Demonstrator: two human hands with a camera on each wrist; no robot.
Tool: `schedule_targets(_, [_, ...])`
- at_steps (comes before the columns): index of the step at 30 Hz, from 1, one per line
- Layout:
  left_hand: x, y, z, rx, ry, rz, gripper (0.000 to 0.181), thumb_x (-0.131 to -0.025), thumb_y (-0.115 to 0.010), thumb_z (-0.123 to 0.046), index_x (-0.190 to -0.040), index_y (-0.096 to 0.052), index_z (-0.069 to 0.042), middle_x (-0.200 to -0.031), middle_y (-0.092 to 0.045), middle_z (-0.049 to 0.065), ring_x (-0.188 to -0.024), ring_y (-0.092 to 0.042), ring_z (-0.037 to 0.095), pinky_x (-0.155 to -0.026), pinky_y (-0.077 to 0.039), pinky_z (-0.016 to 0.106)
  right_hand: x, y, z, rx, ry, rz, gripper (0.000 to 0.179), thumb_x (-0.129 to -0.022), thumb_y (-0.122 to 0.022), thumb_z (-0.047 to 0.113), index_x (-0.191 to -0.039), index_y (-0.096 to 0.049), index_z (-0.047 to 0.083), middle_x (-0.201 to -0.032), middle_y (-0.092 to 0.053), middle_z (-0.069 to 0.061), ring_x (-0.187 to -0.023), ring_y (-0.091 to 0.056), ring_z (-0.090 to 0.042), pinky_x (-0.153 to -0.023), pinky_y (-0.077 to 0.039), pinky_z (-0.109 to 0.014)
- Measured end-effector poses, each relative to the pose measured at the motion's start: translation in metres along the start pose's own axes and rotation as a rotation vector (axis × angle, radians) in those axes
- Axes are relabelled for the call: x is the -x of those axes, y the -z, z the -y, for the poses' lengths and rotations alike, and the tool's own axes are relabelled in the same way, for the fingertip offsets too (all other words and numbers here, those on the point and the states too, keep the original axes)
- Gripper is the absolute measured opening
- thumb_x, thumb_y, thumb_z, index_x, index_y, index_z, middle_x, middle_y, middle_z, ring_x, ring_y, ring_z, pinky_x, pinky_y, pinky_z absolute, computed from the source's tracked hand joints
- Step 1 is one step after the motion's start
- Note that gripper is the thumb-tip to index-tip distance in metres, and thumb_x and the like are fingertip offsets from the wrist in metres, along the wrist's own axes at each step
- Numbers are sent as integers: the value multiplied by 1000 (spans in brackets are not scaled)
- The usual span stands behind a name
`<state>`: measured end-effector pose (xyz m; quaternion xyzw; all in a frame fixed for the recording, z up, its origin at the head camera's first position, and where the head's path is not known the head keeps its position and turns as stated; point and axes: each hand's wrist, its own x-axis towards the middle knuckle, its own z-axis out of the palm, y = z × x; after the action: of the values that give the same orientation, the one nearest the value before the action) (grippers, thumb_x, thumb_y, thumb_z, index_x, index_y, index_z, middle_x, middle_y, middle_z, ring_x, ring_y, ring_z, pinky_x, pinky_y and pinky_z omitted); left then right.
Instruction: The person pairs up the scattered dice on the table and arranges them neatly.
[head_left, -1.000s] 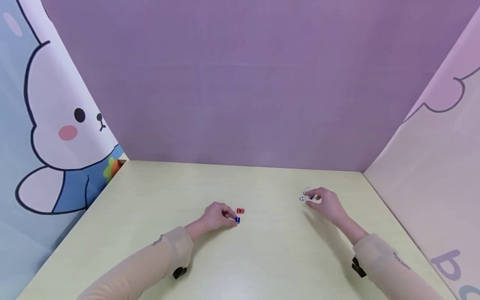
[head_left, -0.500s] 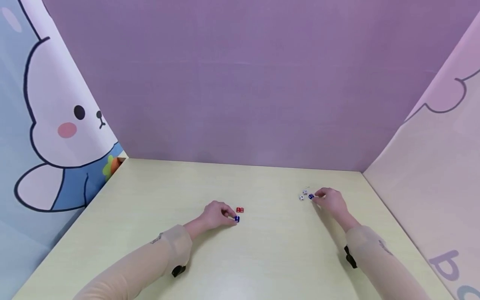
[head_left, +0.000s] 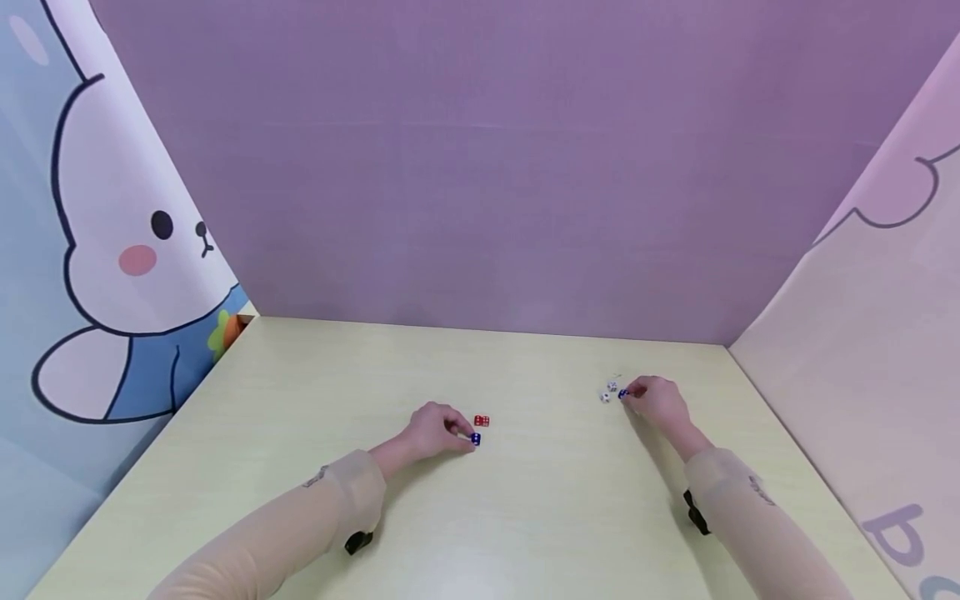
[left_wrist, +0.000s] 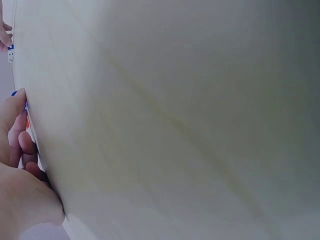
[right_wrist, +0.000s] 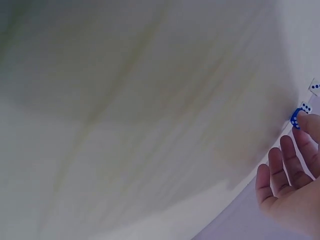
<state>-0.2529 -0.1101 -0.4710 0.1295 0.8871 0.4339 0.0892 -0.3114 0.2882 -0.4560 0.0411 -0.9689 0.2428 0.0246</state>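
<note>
My left hand (head_left: 435,432) pinches a blue die (head_left: 476,439) between thumb and fingertips, low at the tabletop. Just behind that die sit two red dice (head_left: 482,421), side by side. Farther right, my right hand (head_left: 658,404) has thumb and index finger on a second blue die (head_left: 623,394), pinching it, while its other fingers stay loosely bent in the right wrist view. Two white dice (head_left: 605,397) with dark pips lie left of this blue die; one white die (right_wrist: 306,107) is right beside it. In the left wrist view the thumb hides most of the left blue die.
The pale wooden table (head_left: 540,517) ends at a purple backdrop (head_left: 495,183). A rabbit-printed panel (head_left: 142,208) stands along the left side and a pale printed panel (head_left: 885,333) along the right. A small thin clear bit lies behind the white dice.
My right hand has drawn back to the right from over the white dice and now holds the blue die at their right. The left hand stays put on its blue die.
</note>
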Motion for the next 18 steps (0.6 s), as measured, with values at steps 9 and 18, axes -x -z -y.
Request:
schedule_targets(9, [0,-1,-1,-10,1,3,19,-69,-84,-22,-83,-73,-17,-72,-57,-4,-69,-49,12,-69,-36,29,3,2,2,-7,20,35,18,-83,-69,13,-95,-68,0,-86,-67,-10,-74,-57,-19,-65,-47,-31])
schedule_targets(18, [-1,-2,1,-2,8,0,19,-69,-84,-22,-83,-73,-18,-72,-57,-4,-69,-48,12,-69,-36,29,10,1,8,22,59,72,16,-82,-71,14,-93,-69,3,-82,-66,-6,-73,-56,-17,-63,-46,-30])
